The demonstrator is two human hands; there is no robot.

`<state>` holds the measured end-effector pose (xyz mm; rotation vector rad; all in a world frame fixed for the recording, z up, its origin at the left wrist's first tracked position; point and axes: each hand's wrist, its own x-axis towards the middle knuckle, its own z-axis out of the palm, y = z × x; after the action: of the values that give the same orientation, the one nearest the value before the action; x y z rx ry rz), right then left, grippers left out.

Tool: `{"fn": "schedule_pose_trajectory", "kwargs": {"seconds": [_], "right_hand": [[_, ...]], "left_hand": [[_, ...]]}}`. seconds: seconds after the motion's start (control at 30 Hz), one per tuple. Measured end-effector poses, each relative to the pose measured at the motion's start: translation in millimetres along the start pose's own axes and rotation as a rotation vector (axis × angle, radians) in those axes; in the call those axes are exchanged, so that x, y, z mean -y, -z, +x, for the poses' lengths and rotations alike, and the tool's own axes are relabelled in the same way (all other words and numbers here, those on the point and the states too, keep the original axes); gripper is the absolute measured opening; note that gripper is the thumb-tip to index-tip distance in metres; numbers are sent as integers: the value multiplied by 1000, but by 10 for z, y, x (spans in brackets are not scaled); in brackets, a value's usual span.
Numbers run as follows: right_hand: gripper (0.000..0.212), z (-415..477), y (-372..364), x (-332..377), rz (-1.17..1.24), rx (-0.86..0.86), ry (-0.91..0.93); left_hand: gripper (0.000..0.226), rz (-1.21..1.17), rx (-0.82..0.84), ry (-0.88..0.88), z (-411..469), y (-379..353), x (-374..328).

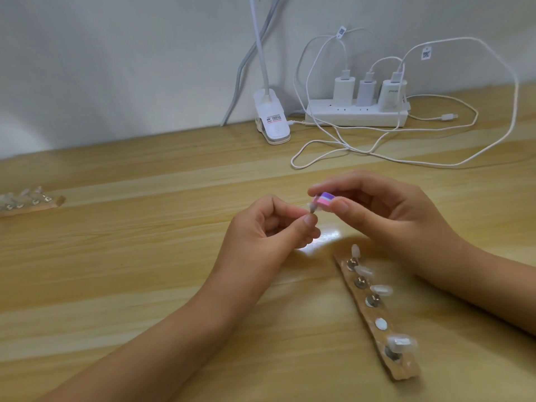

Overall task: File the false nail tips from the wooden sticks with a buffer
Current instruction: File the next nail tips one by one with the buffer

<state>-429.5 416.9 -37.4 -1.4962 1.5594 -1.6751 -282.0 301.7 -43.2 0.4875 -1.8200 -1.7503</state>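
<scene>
Head view: the clearest labels are two small QR-code tags [342, 31] on the white cables above the power strip [356, 115]. A sticker with red print on the clip lamp's base [272, 123] and faint grey lettering on the rightmost charger [391, 92] are too small to read.

Both forearms reach in over the worktop [145, 256]. The left hand [261, 227] pinches a clear false nail tip [399, 208] between thumb and forefinger. The right hand [385, 219] grips a pink-and-purple buffer [412, 199], its end against that tip.

Just below the right hand lies a wooden stick [404, 371] carrying four more tips and one bare white pad [380, 324]. Another stick [46, 205] lies far left.
</scene>
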Motion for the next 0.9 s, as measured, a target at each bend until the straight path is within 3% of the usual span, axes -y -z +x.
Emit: {"fn": "schedule_pose_trajectory", "kwargs": {"seconds": [0.4,0.9], "right_hand": [[23,21,-10,13,96,-1,-128],[21,21,-24,30,101,0,-117]], "left_hand": [[6,55,33,-8,-18,-9,-15],[8,53,38,-12,-25,-26,-47]]}}
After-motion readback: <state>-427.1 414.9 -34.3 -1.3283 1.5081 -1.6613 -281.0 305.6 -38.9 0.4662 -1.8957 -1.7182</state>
